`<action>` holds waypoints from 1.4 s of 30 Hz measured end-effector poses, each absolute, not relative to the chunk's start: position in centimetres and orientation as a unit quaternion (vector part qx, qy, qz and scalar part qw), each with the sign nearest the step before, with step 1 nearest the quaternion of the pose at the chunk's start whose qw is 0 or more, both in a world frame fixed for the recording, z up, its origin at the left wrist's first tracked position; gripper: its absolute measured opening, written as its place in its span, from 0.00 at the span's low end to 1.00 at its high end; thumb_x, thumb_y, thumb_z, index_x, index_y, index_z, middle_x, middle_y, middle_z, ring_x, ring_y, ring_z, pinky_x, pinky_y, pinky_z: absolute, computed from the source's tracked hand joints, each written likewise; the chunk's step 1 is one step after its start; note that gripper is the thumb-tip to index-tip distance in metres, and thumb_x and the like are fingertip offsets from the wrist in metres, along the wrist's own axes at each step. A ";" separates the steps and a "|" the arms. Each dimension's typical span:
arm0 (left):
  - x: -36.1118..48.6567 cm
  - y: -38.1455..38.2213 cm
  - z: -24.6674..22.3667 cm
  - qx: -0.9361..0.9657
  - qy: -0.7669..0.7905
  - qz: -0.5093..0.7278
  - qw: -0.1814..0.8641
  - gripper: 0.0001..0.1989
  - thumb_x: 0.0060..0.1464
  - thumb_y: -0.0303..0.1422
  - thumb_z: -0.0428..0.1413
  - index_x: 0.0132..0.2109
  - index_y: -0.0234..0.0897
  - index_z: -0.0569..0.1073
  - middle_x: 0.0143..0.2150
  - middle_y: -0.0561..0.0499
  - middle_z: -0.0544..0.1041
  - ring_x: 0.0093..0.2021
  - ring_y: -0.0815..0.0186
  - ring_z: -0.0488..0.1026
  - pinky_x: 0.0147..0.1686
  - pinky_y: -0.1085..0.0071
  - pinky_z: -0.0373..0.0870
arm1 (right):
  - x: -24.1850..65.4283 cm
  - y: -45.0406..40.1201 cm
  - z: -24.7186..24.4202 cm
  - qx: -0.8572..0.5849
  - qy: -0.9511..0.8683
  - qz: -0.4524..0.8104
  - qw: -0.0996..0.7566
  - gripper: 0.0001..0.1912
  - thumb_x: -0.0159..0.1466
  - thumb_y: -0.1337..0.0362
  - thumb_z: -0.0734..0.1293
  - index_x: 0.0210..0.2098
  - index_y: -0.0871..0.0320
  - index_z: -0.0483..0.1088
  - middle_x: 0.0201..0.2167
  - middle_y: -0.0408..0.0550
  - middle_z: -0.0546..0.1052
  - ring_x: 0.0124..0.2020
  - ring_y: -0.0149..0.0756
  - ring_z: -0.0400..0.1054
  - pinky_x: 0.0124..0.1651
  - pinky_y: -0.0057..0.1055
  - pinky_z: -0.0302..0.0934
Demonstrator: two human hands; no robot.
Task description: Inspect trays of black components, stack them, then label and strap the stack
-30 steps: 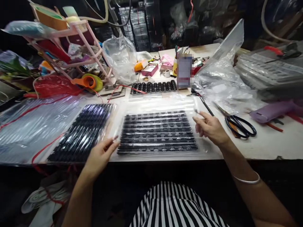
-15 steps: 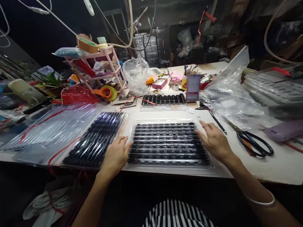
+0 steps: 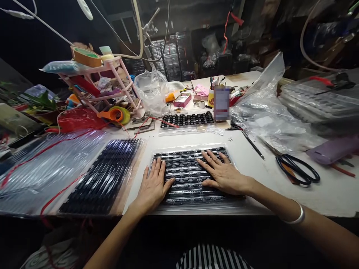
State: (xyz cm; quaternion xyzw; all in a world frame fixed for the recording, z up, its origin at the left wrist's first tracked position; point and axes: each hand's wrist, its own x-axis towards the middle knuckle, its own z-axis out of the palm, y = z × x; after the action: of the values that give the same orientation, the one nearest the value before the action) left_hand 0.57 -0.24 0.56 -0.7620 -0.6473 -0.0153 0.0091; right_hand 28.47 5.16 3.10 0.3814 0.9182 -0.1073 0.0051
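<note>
Head cam has both your hands open and laid on the clear plastic tray of black strips, which sits at the near edge of the white table. Your left hand covers its left end, and your right hand hides a fair chunk of the right side. Fingers are spread, not gripping anything; can't tell how hard your palms press. The upright panel on the far side is pixelated, so no reading that, and your striped top is cut off at the bottom. The purple item at far right is too smeary to name.

Compared with half a second ago, your hands have gone from the tray's left and right edges to on top of it, fingers flatter. The second strip tray is still to the left, and the black-handled scissors are still lying on the right.
</note>
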 end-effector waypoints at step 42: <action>-0.2 5.0 1.5 -0.773 -0.625 -0.103 0.047 0.15 0.59 0.30 0.42 0.45 0.31 0.71 0.44 0.40 0.72 0.43 0.55 0.69 0.46 0.59 0.66 | 27.3 9.6 4.0 0.416 0.909 -0.006 -0.020 0.14 0.68 0.64 0.54 0.38 0.61 0.69 0.40 0.54 0.72 0.41 0.43 0.63 0.38 0.37 0.55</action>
State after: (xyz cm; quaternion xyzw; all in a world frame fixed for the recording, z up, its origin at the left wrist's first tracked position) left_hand -0.20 4.99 1.46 -0.7726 -0.6248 -0.1028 0.0467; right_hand 27.26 9.57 4.00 0.4155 0.9094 -0.0063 -0.0199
